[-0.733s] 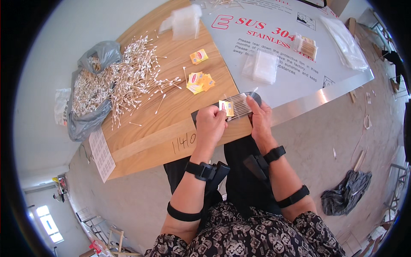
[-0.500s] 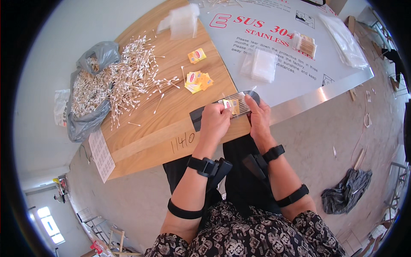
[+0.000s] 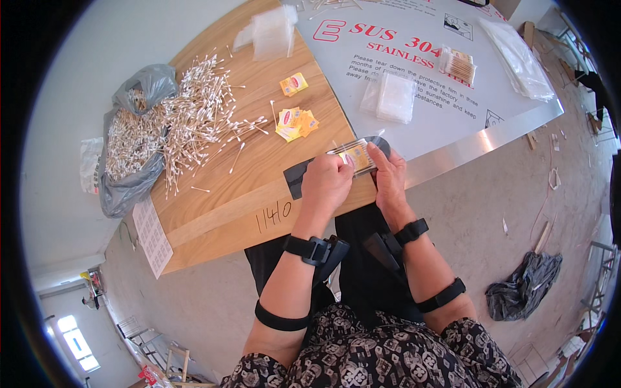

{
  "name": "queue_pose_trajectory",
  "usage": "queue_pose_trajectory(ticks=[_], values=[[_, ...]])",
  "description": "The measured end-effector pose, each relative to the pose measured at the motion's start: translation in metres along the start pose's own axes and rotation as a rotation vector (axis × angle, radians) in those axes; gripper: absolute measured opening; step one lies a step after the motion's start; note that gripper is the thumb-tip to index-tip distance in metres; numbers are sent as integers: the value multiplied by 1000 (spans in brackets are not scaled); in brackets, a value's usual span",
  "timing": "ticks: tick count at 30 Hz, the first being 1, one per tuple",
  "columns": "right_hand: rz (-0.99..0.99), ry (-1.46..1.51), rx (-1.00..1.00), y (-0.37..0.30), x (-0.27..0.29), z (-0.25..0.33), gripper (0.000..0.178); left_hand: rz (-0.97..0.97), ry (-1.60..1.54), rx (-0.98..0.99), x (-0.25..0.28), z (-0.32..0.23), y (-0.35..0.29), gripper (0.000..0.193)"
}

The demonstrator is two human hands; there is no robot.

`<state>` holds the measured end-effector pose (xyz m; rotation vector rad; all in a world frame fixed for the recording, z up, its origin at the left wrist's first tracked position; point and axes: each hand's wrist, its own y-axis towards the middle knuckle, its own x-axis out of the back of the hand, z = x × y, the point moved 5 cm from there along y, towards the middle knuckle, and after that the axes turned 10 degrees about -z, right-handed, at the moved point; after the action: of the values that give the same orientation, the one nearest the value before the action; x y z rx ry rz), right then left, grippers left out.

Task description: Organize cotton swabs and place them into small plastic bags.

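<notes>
A small clear plastic bag of cotton swabs [image 3: 371, 141] lies across a dark, round-ended piece [image 3: 294, 182] at the table's front edge. My right hand [image 3: 390, 179] grips the bag's right end, thumb on top and fingers beneath. Closed in a pinch at the other end, my left hand [image 3: 326, 186] holds the left edge of a yellow printed card [image 3: 356, 156], which lies over the swabs and looks to be mostly inside the bag. My left fingertips are partly hidden. Beyond my hands are a small pile of yellow cards [image 3: 296, 124] and another card [image 3: 294, 84].
Loose swabs [image 3: 200, 107] spill from a grey plastic bag [image 3: 119, 197] at the left. Clear empty bags [image 3: 396, 97] are stacked on the metal sheet [image 3: 446, 139], near a filled pack [image 3: 458, 66]. A printed sheet [image 3: 152, 236] overhangs the wooden table's [image 3: 213, 223] front left edge.
The yellow card has moved right, further over the swabs in the bag, with my left hand following slightly. My right hand keeps its grip. The whole view has shifted a little.
</notes>
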<state>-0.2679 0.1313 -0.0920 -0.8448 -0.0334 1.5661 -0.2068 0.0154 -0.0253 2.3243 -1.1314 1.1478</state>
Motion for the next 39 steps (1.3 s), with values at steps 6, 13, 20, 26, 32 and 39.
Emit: queue_pose_trajectory(ticks=[6, 13, 20, 26, 32, 39], values=[[23, 17, 26, 2, -2, -4, 14, -54, 115, -56, 1, -3, -1, 38], [22, -28, 0, 11, 20, -1, 17, -285, 47, -74, 41, 41, 5, 18], [-398, -581, 861, -21, 22, 61, 18, -806, 387, -117, 131, 133, 29, 9], [353, -916, 858, -44, -89, 37, 14, -456, 279, -230, 98, 125, 13, 10], [456, -1137, 1226, -18, -199, -8, 21, -523, 43, -352, 85, 97, -45, 16], [501, -1412, 1344, -5, -223, -56, 18, -523, -154, -353, 87, 107, -49, 16]])
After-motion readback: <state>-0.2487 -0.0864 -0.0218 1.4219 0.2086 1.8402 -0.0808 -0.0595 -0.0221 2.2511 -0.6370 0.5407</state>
